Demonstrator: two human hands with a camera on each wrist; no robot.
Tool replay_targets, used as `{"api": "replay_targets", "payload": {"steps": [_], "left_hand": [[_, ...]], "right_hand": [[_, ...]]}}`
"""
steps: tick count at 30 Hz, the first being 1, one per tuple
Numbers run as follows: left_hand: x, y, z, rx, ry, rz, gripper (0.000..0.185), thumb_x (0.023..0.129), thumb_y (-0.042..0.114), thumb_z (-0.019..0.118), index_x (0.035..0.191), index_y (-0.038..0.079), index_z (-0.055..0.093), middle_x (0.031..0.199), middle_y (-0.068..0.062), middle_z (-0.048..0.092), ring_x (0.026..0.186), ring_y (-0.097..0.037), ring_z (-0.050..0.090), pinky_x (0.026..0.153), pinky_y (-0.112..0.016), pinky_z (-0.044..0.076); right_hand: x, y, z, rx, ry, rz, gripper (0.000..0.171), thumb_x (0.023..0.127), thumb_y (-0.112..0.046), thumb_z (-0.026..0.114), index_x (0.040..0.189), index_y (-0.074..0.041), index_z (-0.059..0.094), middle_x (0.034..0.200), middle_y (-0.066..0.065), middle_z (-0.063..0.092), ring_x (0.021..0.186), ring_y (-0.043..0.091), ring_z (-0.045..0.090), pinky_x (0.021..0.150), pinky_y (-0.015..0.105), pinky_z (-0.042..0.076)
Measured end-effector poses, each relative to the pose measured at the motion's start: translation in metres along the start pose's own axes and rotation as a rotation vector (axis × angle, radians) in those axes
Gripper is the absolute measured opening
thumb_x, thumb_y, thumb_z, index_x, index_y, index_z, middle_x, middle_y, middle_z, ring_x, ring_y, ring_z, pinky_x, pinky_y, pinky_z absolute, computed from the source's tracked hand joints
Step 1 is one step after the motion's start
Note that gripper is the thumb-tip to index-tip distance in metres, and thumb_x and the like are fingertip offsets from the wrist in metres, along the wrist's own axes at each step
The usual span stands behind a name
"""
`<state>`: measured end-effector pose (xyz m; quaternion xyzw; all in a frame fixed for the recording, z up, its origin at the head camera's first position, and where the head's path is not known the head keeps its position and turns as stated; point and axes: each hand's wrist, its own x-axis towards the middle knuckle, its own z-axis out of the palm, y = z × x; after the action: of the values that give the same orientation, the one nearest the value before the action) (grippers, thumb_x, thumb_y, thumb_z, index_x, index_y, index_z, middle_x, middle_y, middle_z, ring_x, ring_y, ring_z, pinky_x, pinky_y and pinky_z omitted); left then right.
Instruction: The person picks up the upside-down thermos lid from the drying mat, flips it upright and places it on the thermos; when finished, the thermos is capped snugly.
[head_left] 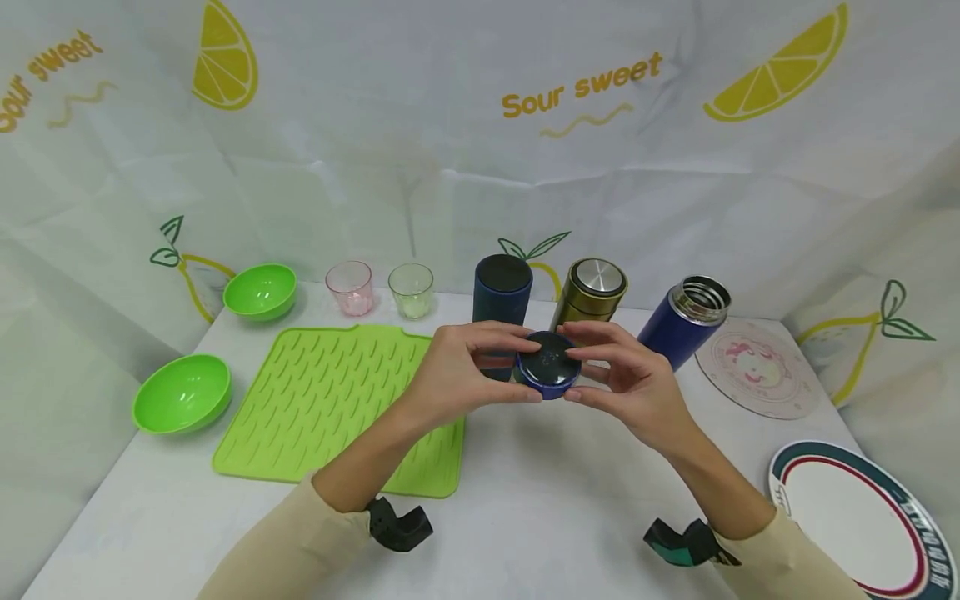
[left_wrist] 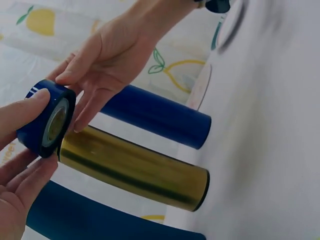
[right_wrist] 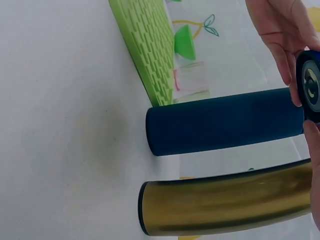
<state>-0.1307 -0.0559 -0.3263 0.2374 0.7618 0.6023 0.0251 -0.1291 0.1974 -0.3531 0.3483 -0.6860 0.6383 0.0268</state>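
A dark blue flask lid is held up above the table between both hands. My left hand pinches its left side between thumb and fingers. On its right side my right hand grips with thumb and fingertips. The lid's ringed underside shows in the left wrist view. Behind the right hand stands a blue vacuum flask without a lid, its steel threaded mouth bare. A gold flask and a dark teal-blue flask, both with tops on, stand behind the hands, partly hidden in the head view.
A green ribbed drying mat lies to the left. Two green bowls stand at the left edge, with a pink glass and a green glass at the back. To the right lie a pink round mat and a white oval plate.
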Motion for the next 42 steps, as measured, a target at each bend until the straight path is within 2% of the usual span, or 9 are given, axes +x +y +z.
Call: {"api": "replay_targets", "payload": {"steps": [9, 14, 19, 25, 28, 30, 34, 38, 42], "left_hand": [[-0.002, -0.003, 0.006, 0.131, -0.013, 0.178, 0.043, 0.072, 0.01, 0.092, 0.112, 0.011, 0.076, 0.133, -0.004, 0.063, 0.125, -0.022, 0.064, 0.097, -0.028, 0.059], [-0.003, -0.003, 0.007, 0.197, -0.002, 0.183, 0.04, 0.071, 0.012, 0.093, 0.108, 0.01, 0.078, 0.128, -0.005, 0.066, 0.12, -0.021, 0.065, 0.092, -0.024, 0.06], [-0.004, -0.003, 0.005, 0.178, -0.012, 0.153, 0.039, 0.07, 0.012, 0.094, 0.106, 0.01, 0.079, 0.125, -0.004, 0.067, 0.119, -0.02, 0.066, 0.095, -0.023, 0.059], [-0.008, -0.004, -0.002, 0.162, -0.012, 0.119, 0.037, 0.069, 0.011, 0.094, 0.103, 0.01, 0.079, 0.122, -0.003, 0.065, 0.118, -0.02, 0.068, 0.1, -0.025, 0.057], [-0.01, -0.006, -0.004, 0.183, -0.009, 0.107, 0.037, 0.07, 0.011, 0.094, 0.103, 0.01, 0.078, 0.123, -0.003, 0.065, 0.119, -0.021, 0.068, 0.101, -0.026, 0.057], [-0.012, -0.006, -0.005, 0.192, -0.008, 0.105, 0.037, 0.07, 0.011, 0.093, 0.104, 0.01, 0.078, 0.126, -0.003, 0.065, 0.12, -0.021, 0.068, 0.1, -0.026, 0.057], [-0.013, -0.006, -0.007, 0.19, -0.015, 0.107, 0.038, 0.07, 0.01, 0.093, 0.105, 0.01, 0.078, 0.131, -0.005, 0.067, 0.122, -0.021, 0.068, 0.1, -0.024, 0.057], [-0.014, -0.006, -0.008, 0.203, -0.039, 0.107, 0.038, 0.07, 0.011, 0.093, 0.105, 0.009, 0.077, 0.131, -0.005, 0.068, 0.124, -0.021, 0.067, 0.101, -0.023, 0.056], [-0.015, -0.007, -0.008, 0.243, -0.056, 0.097, 0.038, 0.071, 0.013, 0.093, 0.104, 0.01, 0.077, 0.129, -0.005, 0.068, 0.123, -0.02, 0.067, 0.102, -0.026, 0.056]], "right_hand": [[0.0, 0.002, 0.003, -0.052, 0.044, 0.016, 0.035, 0.078, 0.017, 0.076, 0.113, 0.017, 0.068, 0.136, -0.006, 0.062, 0.124, 0.012, 0.062, 0.094, 0.025, 0.06], [-0.001, 0.003, 0.006, -0.066, 0.037, 0.014, 0.039, 0.077, 0.017, 0.077, 0.115, 0.014, 0.068, 0.136, -0.006, 0.062, 0.124, 0.01, 0.062, 0.094, 0.023, 0.059], [-0.002, -0.011, -0.004, -0.094, 0.034, -0.059, 0.055, 0.075, 0.023, 0.075, 0.127, 0.012, 0.062, 0.143, 0.0, 0.06, 0.132, 0.011, 0.06, 0.102, 0.022, 0.054], [-0.004, -0.036, -0.039, -0.089, 0.212, -0.271, 0.051, 0.077, 0.006, 0.083, 0.12, 0.022, 0.06, 0.139, 0.012, 0.062, 0.139, 0.022, 0.054, 0.113, 0.025, 0.047], [-0.007, -0.039, -0.057, -0.169, 0.365, -0.301, 0.061, 0.076, -0.001, 0.087, 0.127, 0.017, 0.058, 0.144, 0.011, 0.059, 0.148, 0.025, 0.041, 0.122, 0.024, 0.037], [-0.011, -0.035, -0.067, -0.219, 0.469, -0.253, 0.069, 0.075, 0.007, 0.085, 0.136, 0.011, 0.054, 0.15, 0.01, 0.053, 0.152, 0.026, 0.033, 0.126, 0.025, 0.031], [-0.022, -0.012, -0.083, -0.214, 0.593, -0.016, 0.094, 0.072, 0.026, 0.074, 0.153, -0.004, 0.037, 0.162, 0.005, 0.036, 0.157, 0.022, 0.023, 0.13, 0.026, 0.022], [-0.033, 0.014, -0.09, -0.184, 0.593, 0.209, 0.103, 0.077, 0.024, 0.072, 0.159, -0.015, 0.025, 0.165, 0.002, 0.028, 0.159, 0.021, 0.019, 0.13, 0.03, 0.019], [-0.04, 0.032, -0.089, -0.238, 0.547, 0.32, 0.101, 0.082, 0.014, 0.075, 0.16, -0.022, 0.022, 0.164, 0.001, 0.029, 0.158, 0.024, 0.023, 0.129, 0.039, 0.022]]}}
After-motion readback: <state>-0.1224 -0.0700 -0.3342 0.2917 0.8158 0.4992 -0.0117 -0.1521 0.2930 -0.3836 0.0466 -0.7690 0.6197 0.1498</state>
